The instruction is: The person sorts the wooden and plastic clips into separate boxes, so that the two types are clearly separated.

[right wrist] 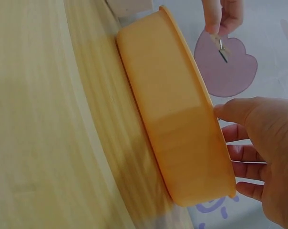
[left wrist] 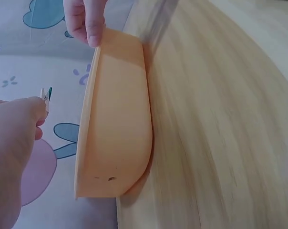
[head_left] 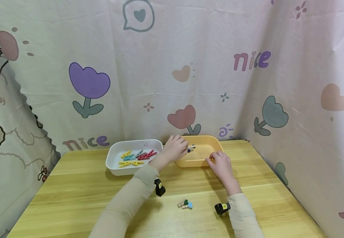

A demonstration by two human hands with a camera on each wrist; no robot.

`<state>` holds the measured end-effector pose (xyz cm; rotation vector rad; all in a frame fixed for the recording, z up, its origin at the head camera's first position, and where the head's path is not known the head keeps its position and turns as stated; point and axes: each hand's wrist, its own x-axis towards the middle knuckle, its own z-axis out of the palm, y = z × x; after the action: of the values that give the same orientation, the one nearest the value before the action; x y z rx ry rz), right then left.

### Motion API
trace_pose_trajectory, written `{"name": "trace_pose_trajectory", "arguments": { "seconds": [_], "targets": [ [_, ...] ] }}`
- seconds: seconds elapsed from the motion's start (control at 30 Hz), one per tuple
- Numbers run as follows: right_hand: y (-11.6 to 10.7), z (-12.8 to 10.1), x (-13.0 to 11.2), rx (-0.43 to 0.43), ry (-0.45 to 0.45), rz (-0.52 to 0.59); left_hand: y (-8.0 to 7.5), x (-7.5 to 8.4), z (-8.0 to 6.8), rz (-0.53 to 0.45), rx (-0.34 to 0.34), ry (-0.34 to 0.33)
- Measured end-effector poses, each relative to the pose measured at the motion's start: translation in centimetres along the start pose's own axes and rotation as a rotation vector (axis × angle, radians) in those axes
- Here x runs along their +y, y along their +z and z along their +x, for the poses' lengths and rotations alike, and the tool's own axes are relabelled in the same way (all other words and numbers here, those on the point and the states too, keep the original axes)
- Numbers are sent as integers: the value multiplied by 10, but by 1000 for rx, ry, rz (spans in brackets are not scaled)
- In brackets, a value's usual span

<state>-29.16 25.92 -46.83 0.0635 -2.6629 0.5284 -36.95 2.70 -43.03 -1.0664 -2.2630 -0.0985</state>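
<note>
1 small clothespin [head_left: 191,148] pinched in the left hand [head_left: 175,149] fingertips, held over the left part of the orange tray [head_left: 203,162], above its inside. Left wrist view shows the peg's tip [left wrist: 46,95] sticking out past the curled fingers, teal and pale wood colours; the right wrist view shows it hanging from the fingertips [right wrist: 222,49]. The left hand is clamped on the peg.

Right hand [head_left: 220,163] rests on the tray's front rim near its right end. Fingers lie over the rim edge; the thumb side shows in the left wrist view [left wrist: 87,21], pressing the rim. In the right wrist view the fingers [right wrist: 241,152] look fairly straight and spread beside the tray wall, not wrapped tight. So: loose, steadying contact, no real clamp.

The orange tray sits at the far edge of the wooden table [head_left: 70,198], right of centre. Touching or just beside its left side is a white tray [head_left: 115,165], also at the far edge, holding a heap of coloured pegs [head_left: 137,157]: yellow, teal, red, grey.

2 or 3 more small pegs [head_left: 185,204] lie together near the table's front edge, between the 2 forearms, apart from both trays. Exact count too small to tell.

Beige sleeves [head_left: 130,198] on both arms; a black wrist camera [head_left: 159,187] on the left, another [head_left: 222,208] on the right.

A printed pink cloth [head_left: 172,66] with tulips and hearts hangs behind and at both sides of the table.
</note>
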Motion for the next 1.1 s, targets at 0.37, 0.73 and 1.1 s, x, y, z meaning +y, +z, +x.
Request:
{"name": "trace_pose_trajectory", "arguments": {
  "seconds": [0.37,0.73,1.1],
  "targets": [
    [1,2,2,-2,-12,-24,15,3,10,-14,-107,-92],
    [-1,1,0,-8,-16,-23,30,8,18,-80,-202,-202],
    [-3,0,-1,-16,-7,-23,43,13,25,-97,-244,-316]
  ]
}}
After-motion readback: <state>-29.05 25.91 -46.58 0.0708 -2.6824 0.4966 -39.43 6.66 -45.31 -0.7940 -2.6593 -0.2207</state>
